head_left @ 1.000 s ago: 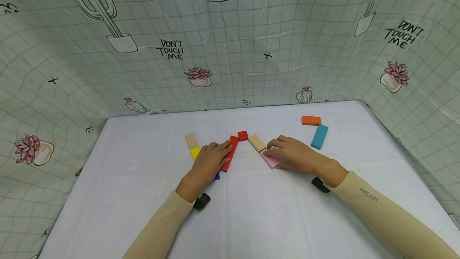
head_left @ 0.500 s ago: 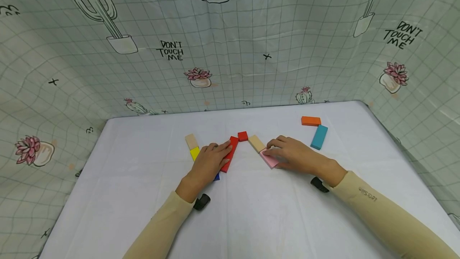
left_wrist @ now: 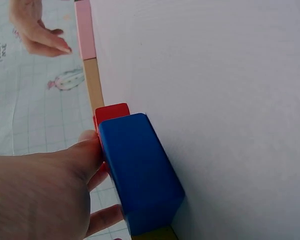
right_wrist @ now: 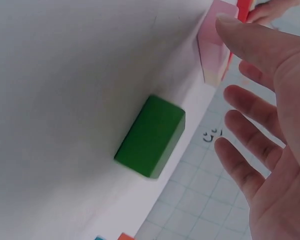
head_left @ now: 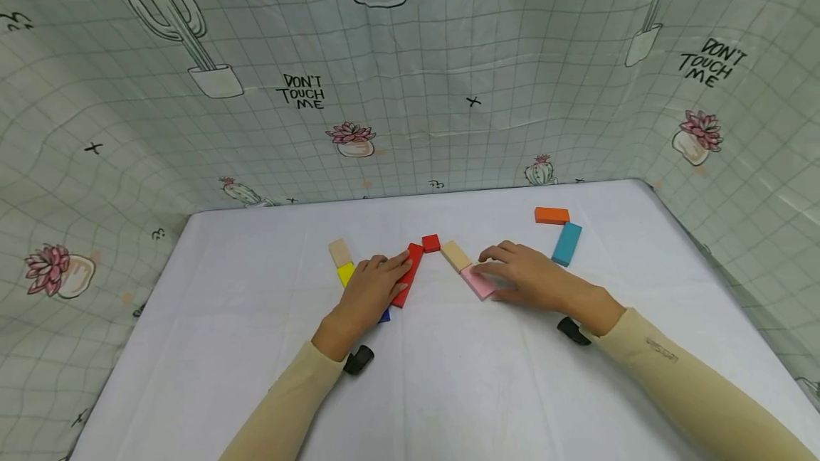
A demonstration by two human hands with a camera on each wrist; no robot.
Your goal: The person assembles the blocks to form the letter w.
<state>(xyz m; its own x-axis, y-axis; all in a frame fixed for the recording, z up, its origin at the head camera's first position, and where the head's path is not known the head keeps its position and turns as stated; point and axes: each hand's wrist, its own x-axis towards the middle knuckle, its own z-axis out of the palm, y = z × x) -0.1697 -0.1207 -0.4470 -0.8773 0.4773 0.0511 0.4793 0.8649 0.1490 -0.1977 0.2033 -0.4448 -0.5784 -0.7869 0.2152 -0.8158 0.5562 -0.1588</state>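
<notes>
My left hand (head_left: 374,287) rests its fingertips on a long red block (head_left: 410,277), which lies flat on the table. A blue block (left_wrist: 140,170) sits beside that hand's thumb in the left wrist view; in the head view only its corner shows. My right hand (head_left: 528,276) touches a pink block (right_wrist: 220,25) with the thumb, while its other fingers spread loosely away. The pink block meets a light wooden block (head_left: 456,255) end to end. A small red block (head_left: 431,242) lies between that one and the long red block.
A green block (right_wrist: 151,137) stands near my right hand, hidden in the head view. Orange (head_left: 552,215) and teal (head_left: 566,245) blocks lie at the back right. Beige (head_left: 340,252) and yellow (head_left: 346,273) blocks lie left. A printed cloth (head_left: 410,91) hangs behind the white table (head_left: 448,390).
The head view shifts slightly. Both hands and the blocks stay practically where they were, with my right hand a touch looser about the pink block.
</notes>
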